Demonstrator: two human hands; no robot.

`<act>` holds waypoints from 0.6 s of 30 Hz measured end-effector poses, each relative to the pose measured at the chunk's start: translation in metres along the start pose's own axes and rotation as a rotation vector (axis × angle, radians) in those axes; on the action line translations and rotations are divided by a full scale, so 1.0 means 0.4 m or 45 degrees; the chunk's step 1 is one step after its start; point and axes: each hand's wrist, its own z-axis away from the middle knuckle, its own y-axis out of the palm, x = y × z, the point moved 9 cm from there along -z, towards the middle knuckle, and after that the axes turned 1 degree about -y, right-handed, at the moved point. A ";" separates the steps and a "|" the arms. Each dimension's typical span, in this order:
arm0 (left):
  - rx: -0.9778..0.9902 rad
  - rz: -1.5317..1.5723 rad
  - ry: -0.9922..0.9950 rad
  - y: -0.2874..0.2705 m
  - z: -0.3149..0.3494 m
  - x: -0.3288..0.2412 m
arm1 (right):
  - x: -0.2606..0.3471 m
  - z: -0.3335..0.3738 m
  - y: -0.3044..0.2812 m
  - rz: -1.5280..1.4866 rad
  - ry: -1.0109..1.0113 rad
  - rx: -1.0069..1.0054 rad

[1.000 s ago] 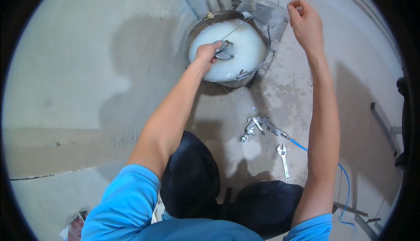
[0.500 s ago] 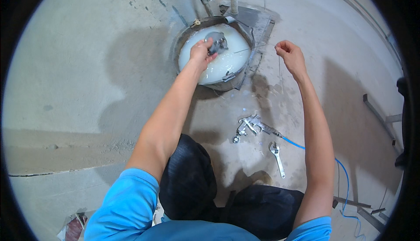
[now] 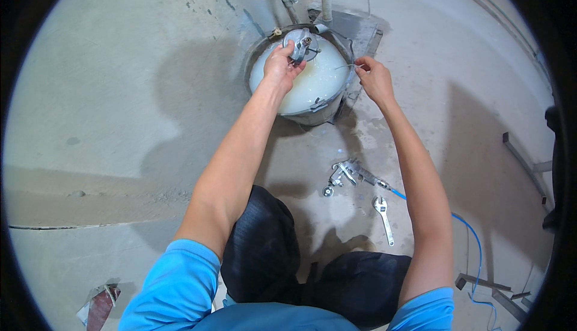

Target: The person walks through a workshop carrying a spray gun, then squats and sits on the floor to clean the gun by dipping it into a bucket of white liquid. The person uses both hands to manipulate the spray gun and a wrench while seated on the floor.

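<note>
Above the bucket [image 3: 323, 116], the left hand [image 3: 284, 68] grips a metal lid [image 3: 294, 40]; at its right edge, the right hand [image 3: 375, 79] pinches a wire [image 3: 347, 66] — lid, wire and nearby spray gun [image 3: 354, 171] all unjoined.

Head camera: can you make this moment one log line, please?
left hand: holds round metal part over bucket | right hand: pinches thin wire | spray gun, wrench: on floor

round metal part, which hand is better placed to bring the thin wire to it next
Right, most likely: the right hand pinches the thin wire, which juts leftward, while the left hand is busy holding the round metal part over the bucket.
</note>
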 end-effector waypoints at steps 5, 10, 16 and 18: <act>0.072 0.234 -0.103 0.010 0.005 -0.001 | -0.020 0.000 -0.010 0.126 -0.188 -0.034; 0.291 -0.153 0.204 0.092 0.033 -0.051 | 0.089 0.035 -0.160 0.025 -0.306 -0.256; 0.217 -0.937 0.707 0.154 0.117 -0.137 | 0.137 0.222 -0.219 0.213 -0.329 0.089; 0.300 -0.460 0.465 0.123 0.096 -0.129 | 0.003 0.344 -0.170 0.395 -0.084 0.280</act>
